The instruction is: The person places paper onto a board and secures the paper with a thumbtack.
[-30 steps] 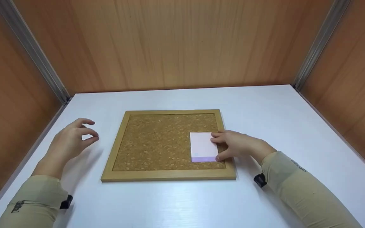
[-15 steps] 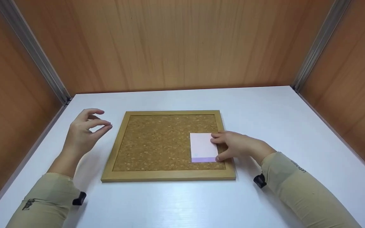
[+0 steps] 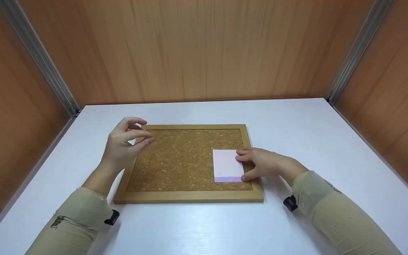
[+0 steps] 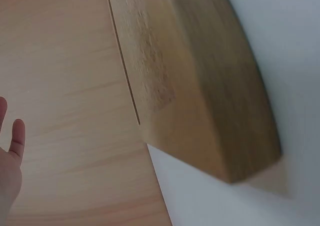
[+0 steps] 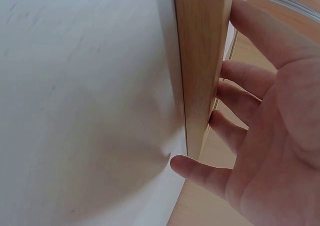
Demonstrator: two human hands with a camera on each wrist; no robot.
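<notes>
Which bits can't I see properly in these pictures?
Head view: whether the left hand pinches anything; too small to tell.
Head view: the cork under the pink paper; the paper covers it.
Head view: the lettering on the right sleeve; too small.
Left wrist view: the rest of the left hand; cut off by the left edge.

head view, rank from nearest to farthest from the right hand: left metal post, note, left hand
1. Note: at the right hand's fingertips, on the board's right side.
2. Left hand: across at the board's left edge.
3. Left metal post: back left corner.
</notes>
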